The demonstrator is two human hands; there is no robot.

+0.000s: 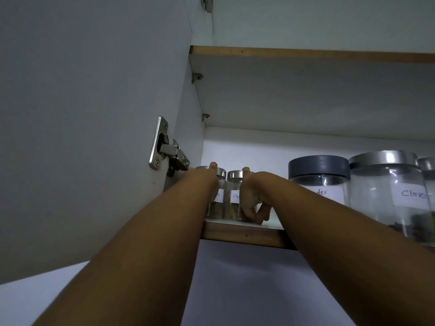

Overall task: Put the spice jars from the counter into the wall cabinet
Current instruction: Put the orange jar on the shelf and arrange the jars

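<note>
Two small silver-lidded glass spice jars (233, 203) are standing side by side at the left end of the wood-edged white cabinet shelf (247, 235). The left hand (209, 182) is lying against the left one and the right hand (253, 201) is curling its fingers beside the other; I cannot tell either grip. Large labelled glass jars (386, 191) are standing further right.

Domestic kitchen, viewed from below: a white wall cabinet (306, 95), its door (94, 114) standing open on a steel hinge (168, 151), holds wood-edged shelves (244, 236) carrying hand-labelled glass storage jars (386, 184), one marked "Clove", alongside small labelled spice jars (234, 196).
</note>
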